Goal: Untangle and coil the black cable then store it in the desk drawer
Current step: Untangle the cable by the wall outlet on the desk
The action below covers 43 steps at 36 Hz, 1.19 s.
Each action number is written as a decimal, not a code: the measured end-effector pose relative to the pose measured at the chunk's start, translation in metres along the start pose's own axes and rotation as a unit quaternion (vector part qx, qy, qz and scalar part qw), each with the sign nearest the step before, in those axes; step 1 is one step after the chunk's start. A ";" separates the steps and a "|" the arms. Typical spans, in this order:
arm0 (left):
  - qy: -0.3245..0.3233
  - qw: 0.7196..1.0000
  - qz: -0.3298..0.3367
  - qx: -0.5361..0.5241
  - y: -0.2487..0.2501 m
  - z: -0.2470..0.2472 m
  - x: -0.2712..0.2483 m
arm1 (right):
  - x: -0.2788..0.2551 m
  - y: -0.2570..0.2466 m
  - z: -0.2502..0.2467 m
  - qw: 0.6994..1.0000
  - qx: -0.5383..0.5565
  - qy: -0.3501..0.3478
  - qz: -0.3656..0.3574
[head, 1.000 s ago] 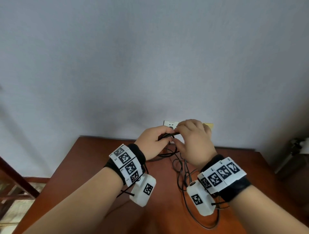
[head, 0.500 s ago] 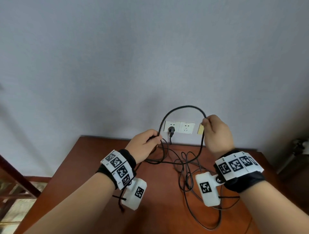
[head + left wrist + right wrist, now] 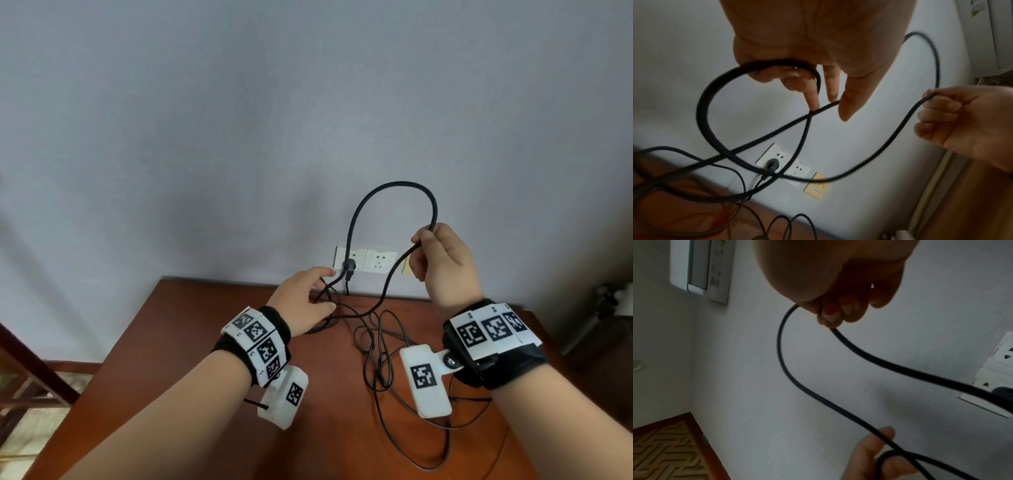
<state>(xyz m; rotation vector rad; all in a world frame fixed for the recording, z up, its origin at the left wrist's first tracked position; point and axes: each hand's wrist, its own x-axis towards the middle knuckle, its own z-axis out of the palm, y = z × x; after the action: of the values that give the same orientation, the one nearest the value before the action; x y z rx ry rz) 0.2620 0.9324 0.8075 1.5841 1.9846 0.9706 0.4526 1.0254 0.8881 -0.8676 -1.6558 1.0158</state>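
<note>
With slack black cable [image 3: 373, 363] tangled on the counter [image 3: 191, 342], the left hand [image 3: 301, 301], its grip loosely curled round gathered turns, should stay low while the right hand [image 3: 442, 263], pinching the raised loop, lays it over evenly, clear of the wall socket [image 3: 364, 258].
</note>
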 end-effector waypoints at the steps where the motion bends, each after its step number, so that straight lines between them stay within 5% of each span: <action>1: -0.004 1.000 -0.002 0.003 0.000 0.003 0.001 | 0.000 -0.001 0.000 1.000 0.014 -0.003 -0.008; 10: 0.044 0.999 -0.002 0.026 0.001 0.001 0.007 | 0.004 0.017 -0.009 0.989 -0.126 -0.002 0.078; 13: 0.060 0.998 0.002 0.016 0.004 -0.007 0.009 | -0.006 0.023 -0.007 0.980 -0.200 -0.007 -0.004; 18: 0.054 0.997 0.047 0.003 0.022 -0.009 0.011 | -0.020 0.021 0.015 0.905 -0.296 -0.203 -0.230; 24: 0.013 0.995 0.089 -0.037 0.037 -0.006 0.006 | -0.023 0.026 0.032 0.850 -0.445 -0.214 -0.184; 31: -0.029 0.994 0.071 -0.073 0.033 -0.016 0.001 | -0.016 0.029 0.022 0.854 -0.434 -0.212 -0.192; 39: -0.052 0.998 -0.020 -0.016 -0.008 -0.027 -0.003 | -0.001 0.032 -0.005 0.965 -0.259 -0.039 -0.024; 43: -0.039 0.988 -0.075 -0.126 -0.016 -0.028 -0.003 | 0.008 0.041 -0.014 0.982 -0.187 0.000 0.015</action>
<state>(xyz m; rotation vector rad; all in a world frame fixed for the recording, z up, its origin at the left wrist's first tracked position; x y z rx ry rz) 0.2330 0.9205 0.8140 1.2964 1.8164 1.0364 0.4667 1.0521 0.8557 -1.1390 -1.8708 0.7322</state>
